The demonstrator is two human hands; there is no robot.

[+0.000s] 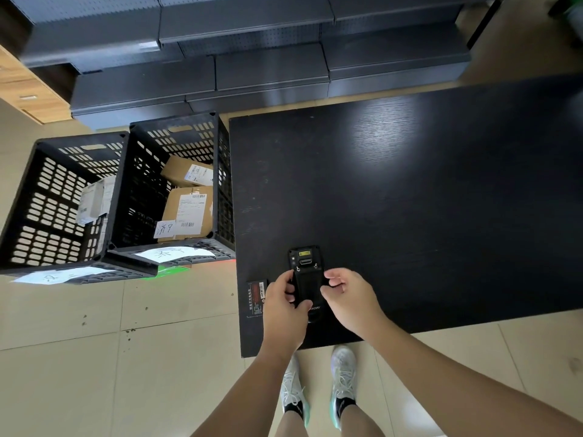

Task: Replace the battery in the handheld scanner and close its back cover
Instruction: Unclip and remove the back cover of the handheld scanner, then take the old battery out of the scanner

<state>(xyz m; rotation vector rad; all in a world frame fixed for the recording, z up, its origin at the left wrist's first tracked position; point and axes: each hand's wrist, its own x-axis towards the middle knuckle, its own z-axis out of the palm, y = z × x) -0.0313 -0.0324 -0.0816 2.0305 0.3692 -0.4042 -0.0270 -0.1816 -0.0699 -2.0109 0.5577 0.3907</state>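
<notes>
Black plastic is the material of the scanner (305,280), which lies with its back up on the dark table (410,200), close to the near edge. The left hand (284,302) grips its left side with the thumb across the lower back, probably to keep it from sliding. The right hand (345,294) closes its curled fingers on the right side, as if pressing the cover (306,290) down. I judge the cover is on or nearly on; if it is locked I cannot tell. The back looks plain and matte, with a yellow label and a small window at the far end and pale letters at the near end. Just left of the scanner, touching the table edge, lies a flat battery (257,298) with a red label, partly hidden by the left hand; perhaps it is the old one. Farther left, on the floor, stand two black crates (120,190) with cardboard boxes (186,212) inside.
</notes>
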